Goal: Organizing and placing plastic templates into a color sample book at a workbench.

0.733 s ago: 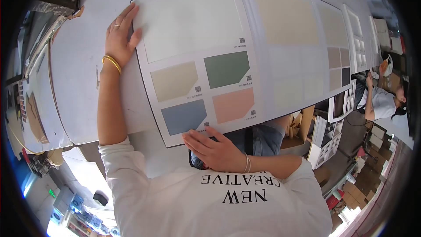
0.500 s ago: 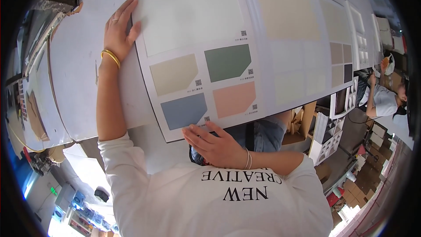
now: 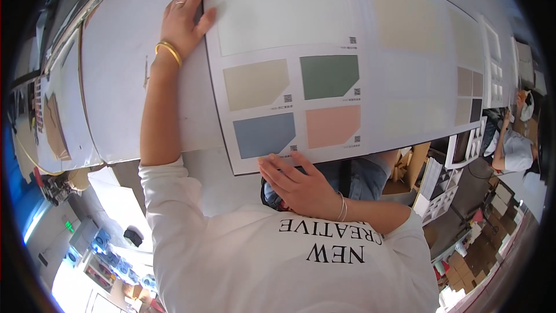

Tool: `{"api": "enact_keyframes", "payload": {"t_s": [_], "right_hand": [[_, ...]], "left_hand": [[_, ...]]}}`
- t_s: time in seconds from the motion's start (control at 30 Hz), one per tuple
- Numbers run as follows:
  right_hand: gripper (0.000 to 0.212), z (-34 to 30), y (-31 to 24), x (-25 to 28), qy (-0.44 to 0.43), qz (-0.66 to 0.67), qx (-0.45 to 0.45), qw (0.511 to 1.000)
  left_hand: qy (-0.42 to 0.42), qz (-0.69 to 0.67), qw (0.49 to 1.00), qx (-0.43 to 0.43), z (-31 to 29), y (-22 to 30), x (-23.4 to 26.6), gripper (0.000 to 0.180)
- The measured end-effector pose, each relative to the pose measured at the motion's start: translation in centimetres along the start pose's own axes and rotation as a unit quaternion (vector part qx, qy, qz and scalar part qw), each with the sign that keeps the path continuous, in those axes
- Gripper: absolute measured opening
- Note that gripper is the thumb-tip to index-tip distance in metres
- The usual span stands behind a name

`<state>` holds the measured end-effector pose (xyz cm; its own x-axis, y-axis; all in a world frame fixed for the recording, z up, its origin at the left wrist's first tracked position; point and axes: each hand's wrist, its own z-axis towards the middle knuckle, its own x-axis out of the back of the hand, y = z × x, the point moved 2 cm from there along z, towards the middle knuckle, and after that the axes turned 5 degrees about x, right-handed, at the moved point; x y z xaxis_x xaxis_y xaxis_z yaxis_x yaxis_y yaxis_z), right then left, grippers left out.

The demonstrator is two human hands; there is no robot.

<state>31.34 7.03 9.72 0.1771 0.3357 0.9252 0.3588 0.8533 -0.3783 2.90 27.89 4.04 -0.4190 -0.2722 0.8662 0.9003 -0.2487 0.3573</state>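
Observation:
A large open sample board [image 3: 255, 165] lies on the white table. Its left panel carries one big off-white swatch [image 3: 284, 11] with a beige swatch [image 3: 256, 83], a green swatch [image 3: 329, 76], a blue swatch [image 3: 263, 135] and a pink swatch [image 3: 333, 126] below. My left hand [image 3: 185, 20], wearing a ring and a gold bangle, rests with fingers stretched along the board's upper left edge, thumb apart. My right hand [image 3: 301, 188] reaches over the near edge; its extended fingertips touch the board just below the blue swatch. The right thumb is hard to make out.
Bare white tabletop [image 3: 127, 81] extends to the left. White compartmented frames [image 3: 435, 188] stand beyond the board's right side, near an open cardboard box [image 3: 414, 168]. Another person [image 3: 515, 150] is at the far right. Several cartons [image 3: 463, 272] are stacked at lower right.
The whole view has shifted, so the board and both hands appear higher and farther right. On the board, my hands keep almost the same places.

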Motion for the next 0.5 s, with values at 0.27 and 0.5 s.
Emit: {"api": "enact_keyframes", "payload": {"t_s": [0.27, 0.5], "right_hand": [[0.036, 0.1, -0.1, -0.1, -0.009, -0.027, 0.017, 0.999], [0.047, 0.0, -0.2, -0.4, -0.012, -0.028, 0.008, 0.999]], "left_hand": [[-0.005, 0.014, 1.000, 0.007, -0.1, 1.3, 0.7, 0.049], [-0.045, -0.044, 0.997, 0.045, 0.1, 2.3, 1.8, 0.057]]}}
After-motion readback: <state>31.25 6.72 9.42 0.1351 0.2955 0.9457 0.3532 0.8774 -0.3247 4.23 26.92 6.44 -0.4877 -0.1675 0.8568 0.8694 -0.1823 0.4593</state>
